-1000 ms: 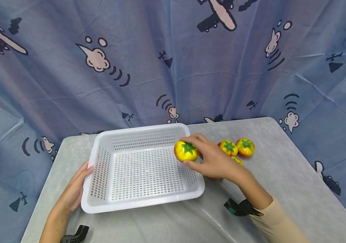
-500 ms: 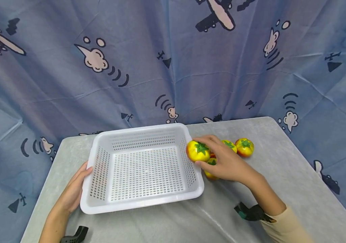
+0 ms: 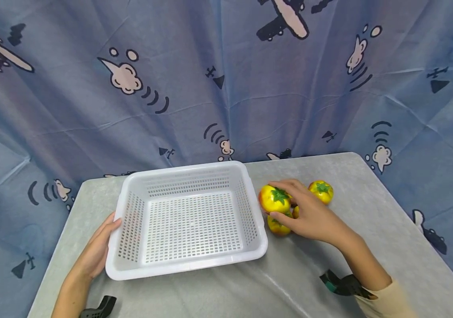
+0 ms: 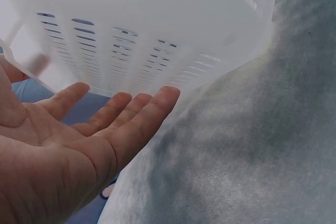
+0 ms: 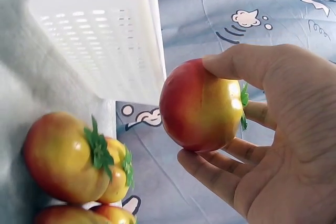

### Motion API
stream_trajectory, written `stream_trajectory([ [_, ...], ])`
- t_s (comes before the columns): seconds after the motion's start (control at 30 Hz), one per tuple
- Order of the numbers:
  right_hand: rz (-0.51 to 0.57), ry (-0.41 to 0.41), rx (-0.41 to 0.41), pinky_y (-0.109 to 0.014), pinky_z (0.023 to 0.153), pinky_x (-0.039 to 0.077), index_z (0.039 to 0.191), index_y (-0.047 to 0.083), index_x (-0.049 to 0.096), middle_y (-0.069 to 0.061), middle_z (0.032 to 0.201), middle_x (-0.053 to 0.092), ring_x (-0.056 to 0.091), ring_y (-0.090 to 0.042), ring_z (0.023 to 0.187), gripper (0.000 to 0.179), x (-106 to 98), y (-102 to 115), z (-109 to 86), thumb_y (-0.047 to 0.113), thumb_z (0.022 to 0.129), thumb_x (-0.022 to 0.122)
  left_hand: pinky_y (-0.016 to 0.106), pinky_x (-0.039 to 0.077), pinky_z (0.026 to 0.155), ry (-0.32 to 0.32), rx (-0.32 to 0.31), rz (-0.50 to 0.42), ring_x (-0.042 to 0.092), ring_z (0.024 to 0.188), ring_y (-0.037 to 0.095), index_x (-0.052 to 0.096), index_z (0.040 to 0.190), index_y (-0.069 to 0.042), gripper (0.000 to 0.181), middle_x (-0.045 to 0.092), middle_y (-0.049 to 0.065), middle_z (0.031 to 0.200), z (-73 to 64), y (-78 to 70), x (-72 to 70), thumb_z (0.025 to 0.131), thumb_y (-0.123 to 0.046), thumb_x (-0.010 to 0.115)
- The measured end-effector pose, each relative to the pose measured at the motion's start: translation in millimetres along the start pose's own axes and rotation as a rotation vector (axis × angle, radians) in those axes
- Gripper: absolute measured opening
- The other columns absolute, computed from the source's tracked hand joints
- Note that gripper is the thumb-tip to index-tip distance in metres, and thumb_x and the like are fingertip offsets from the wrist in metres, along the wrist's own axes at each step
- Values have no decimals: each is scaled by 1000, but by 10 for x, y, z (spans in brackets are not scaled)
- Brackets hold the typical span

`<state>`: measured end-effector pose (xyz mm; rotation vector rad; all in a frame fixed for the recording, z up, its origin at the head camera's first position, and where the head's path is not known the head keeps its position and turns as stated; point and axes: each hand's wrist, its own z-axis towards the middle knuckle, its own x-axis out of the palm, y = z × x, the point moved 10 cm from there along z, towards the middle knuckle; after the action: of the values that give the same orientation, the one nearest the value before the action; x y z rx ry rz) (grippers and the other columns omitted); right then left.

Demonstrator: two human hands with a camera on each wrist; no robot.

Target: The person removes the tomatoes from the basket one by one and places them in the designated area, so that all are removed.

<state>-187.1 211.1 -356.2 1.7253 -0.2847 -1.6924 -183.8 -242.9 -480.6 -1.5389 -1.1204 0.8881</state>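
Observation:
A red-and-yellow tomato [image 3: 274, 199] with a green leafy top is gripped between thumb and fingers of my right hand [image 3: 315, 216]. It is raised just right of the white plastic basket [image 3: 192, 264]. In the right wrist view, the held tomato [image 5: 202, 106] hangs apart from another tomato [image 5: 65, 156]. Under and beside the hand lie more tomatoes, partly hidden, one near the basket [image 3: 279, 226]. My left hand [image 3: 96, 249] holds the basket's left end, thumb over the rim. Its fingers rest against the outside wall in the left wrist view.
One tomato [image 3: 321, 191] lies farther right on the grey-covered table [image 3: 373, 229]. A blue curtain [image 3: 194, 88] with airplane prints hangs behind the table's back edge. Black straps [image 3: 345, 283] sit at the wrists.
My right hand has moved right with the tomato, from over the basket's right rim to above the other tomatoes. My left hand and the basket have stayed in place.

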Motion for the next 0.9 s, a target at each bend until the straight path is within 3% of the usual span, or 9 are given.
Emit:
stream_trajectory([
  [0.33, 20, -31, 40, -70, 103, 51, 155, 20, 50, -14, 153, 52, 54, -40, 135, 68, -139, -219, -151, 33, 96, 80, 26, 54, 98, 13, 10, -13, 58, 125, -1, -5, 171, -17, 70, 18, 23, 167, 3, 5, 3, 116, -48, 25],
  [0.67, 15, -111, 54, -61, 98, 56, 155, 16, 51, -15, 148, 55, 57, -36, 129, 66, -305, -432, -268, 28, 97, 79, 25, 53, 98, -5, -3, -1, 55, 127, -3, -5, 171, -20, 70, 14, 24, 171, 5, 19, -11, 116, -49, 27],
  [0.77, 2, -126, 55, -60, 96, 57, 156, 14, 50, -18, 150, 53, 57, -38, 128, 67, -337, -481, -308, 26, 97, 79, 20, 51, 98, -8, 0, 3, 46, 147, 21, -5, 171, -19, 71, 11, 25, 173, 4, 11, -9, 116, -49, 26],
  [0.9, -5, -152, 59, -66, 95, 54, 156, 14, 49, -20, 148, 53, 57, -40, 128, 68, -417, -557, -368, 22, 96, 80, 15, 48, 99, 5, 9, -2, 15, 158, 49, -6, 171, -18, 71, 6, 26, 174, 6, 2, 12, 116, -48, 26],
])
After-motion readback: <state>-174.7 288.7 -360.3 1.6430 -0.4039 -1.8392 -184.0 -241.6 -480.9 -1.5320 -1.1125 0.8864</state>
